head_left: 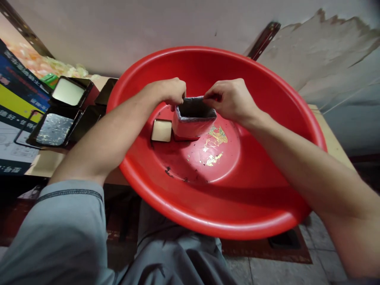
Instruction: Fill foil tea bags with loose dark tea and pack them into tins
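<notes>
A small red box (pixel 191 127) with an open top and a silvery lining stands inside a large red basin (pixel 208 219). My left hand (pixel 173 92) pinches the box's rim at its far left corner. The fingers of my right hand (pixel 233 97) are pressed together on the rim at the far right corner. Just left of the box, a small square lid (pixel 162 130) with a cream face and dark edge lies on the basin floor. The inside of the box is dark, so its contents cannot be made out.
Left of the basin are several dark tins, one with a cream face (pixel 68 92) and one with a foil-like face (pixel 55 129). Pale flowers (pixel 69 68) and a printed board (pixel 14 114) are beside them. Behind the basin rises a wall (pixel 166 23) with peeling paint.
</notes>
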{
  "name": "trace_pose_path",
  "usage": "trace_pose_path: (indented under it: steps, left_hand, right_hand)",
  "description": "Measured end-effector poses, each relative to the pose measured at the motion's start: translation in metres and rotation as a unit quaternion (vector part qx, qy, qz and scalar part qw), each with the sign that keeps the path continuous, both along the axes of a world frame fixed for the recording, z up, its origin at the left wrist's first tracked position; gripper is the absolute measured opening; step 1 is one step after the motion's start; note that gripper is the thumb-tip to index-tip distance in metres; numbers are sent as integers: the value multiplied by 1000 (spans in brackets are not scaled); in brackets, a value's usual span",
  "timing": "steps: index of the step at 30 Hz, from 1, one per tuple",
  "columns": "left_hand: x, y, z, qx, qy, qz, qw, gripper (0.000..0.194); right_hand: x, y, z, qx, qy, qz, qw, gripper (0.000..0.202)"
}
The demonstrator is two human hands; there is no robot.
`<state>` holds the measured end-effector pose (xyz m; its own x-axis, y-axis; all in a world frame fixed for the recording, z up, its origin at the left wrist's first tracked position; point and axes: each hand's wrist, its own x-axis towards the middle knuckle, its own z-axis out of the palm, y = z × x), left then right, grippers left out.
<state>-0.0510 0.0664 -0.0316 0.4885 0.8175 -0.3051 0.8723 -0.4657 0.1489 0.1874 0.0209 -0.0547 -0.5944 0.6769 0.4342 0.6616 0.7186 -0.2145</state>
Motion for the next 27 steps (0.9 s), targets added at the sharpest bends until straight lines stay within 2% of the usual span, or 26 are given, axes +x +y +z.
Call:
trace_pose_path:
  steps: [5, 8, 11, 13, 15, 17, 20, 22, 24, 27]
  left_hand:
    - [0, -1, 0, 8, 3, -12, 1000, 53]
    - [1, -2, 1, 4, 5, -1, 1000, 56]
    - [3, -5, 2, 5, -11, 5, 1000, 55]
    - [4, -8, 2, 10, -17, 7, 1000, 51]
    - [4, -12, 4, 16, -12, 6, 1000, 48]
    - [5, -16, 5, 17, -6, 4, 1000, 49]
    - [4, -18, 6, 22, 1, -3, 1000, 44]
    - [4, -17, 5, 27, -1, -8, 1000, 39]
    - [5, -14, 3, 21, -8, -8, 1000, 36]
    - [3, -8, 4, 0, -20, -1, 1000, 36]
  right_hand:
    - [3, 8, -8, 19, -4, 28, 999, 23]
    - [1, 4, -6, 30, -48, -3, 998, 24]
    - [-9, -16, -3, 75, -92, -4, 993, 35]
    - [-21, -38, -10, 85, -123, 67, 986, 45]
    - [-35, -64, -28, 29, -189, 184, 964, 48]
    - [-48, -89, -55, -62, -271, 295, 914, 46]
    - [-61, -114, -95, -142, -326, 345, 869, 54]
    - [-66, -122, -104, -171, -342, 342, 858, 64]
    - [-71, -122, -94, -193, -363, 334, 848, 59]
    - [-80, -117, -50, -186, -394, 287, 853, 34]
